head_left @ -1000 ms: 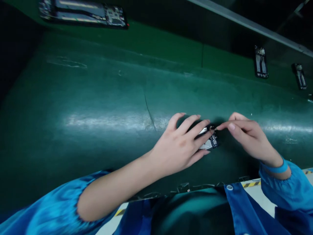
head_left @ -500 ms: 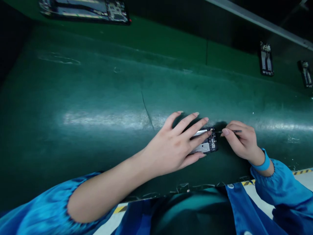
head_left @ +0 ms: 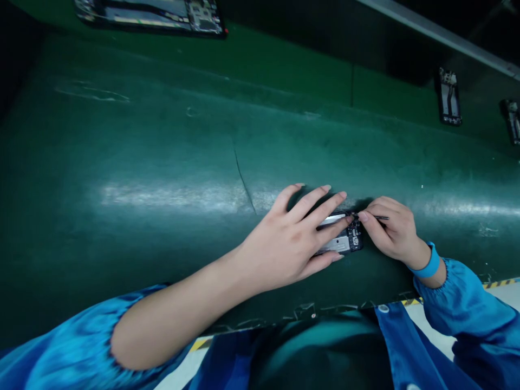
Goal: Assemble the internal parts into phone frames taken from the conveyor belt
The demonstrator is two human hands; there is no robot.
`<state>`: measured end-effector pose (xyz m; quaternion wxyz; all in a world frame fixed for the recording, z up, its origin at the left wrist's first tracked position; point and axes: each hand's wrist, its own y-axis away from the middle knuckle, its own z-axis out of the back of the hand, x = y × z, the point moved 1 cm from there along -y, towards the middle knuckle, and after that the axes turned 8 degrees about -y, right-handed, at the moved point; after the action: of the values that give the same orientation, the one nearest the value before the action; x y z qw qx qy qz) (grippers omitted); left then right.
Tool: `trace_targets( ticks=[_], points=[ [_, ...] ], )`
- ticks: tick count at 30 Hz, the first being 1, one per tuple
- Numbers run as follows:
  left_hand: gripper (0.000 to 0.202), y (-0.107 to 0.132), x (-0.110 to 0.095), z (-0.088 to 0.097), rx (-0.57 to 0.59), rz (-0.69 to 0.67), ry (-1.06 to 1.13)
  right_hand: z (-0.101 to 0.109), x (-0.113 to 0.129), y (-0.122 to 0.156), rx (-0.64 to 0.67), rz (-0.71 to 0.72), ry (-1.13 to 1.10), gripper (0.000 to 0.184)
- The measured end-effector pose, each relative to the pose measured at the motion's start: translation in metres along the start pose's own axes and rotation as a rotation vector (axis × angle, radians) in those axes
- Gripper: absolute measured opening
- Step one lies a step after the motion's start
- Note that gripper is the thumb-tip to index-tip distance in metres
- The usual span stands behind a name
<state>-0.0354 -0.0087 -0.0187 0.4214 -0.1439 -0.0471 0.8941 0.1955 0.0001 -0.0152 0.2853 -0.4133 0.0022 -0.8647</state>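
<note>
A dark phone body (head_left: 356, 238) with its inside exposed lies on the green mat, metal plate and circuit parts facing up. My left hand (head_left: 290, 238) rests across it with fingers spread; the thumb is along the near edge and the index fingertip touches the top by the circuit parts. The palm hides the phone's left part. At the phone's right end, my right hand (head_left: 390, 227) pinches a thin dark rod-like tool (head_left: 382, 218) between thumb and fingers. The tool's tip is close to the left index fingertip, too small to make out.
Another opened phone body (head_left: 154, 16) is at the top left, partly cut off. Two more phone bodies, one upright (head_left: 450, 97) and one at the right edge (head_left: 512, 122), lie toward the back. The green mat (head_left: 170, 146) has a crack left of my hand.
My right hand has moved left with the tool, closer to the phone and the left index fingertip. My left hand and the phone stay put. The view has shifted slightly.
</note>
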Motion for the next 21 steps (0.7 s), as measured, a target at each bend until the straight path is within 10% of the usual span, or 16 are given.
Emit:
trace_targets(
  ticks=[15,21],
  points=[
    [0.048,0.0,0.001,0.0,0.01,0.019,0.015,-0.001,-0.001,0.002,-0.006,-0.011,0.051,0.027],
    [0.047,-0.002,0.002,0.0,0.016,0.061,0.073,0.003,-0.002,-0.013,0.024,-0.327,-0.052,0.041]
  ],
)
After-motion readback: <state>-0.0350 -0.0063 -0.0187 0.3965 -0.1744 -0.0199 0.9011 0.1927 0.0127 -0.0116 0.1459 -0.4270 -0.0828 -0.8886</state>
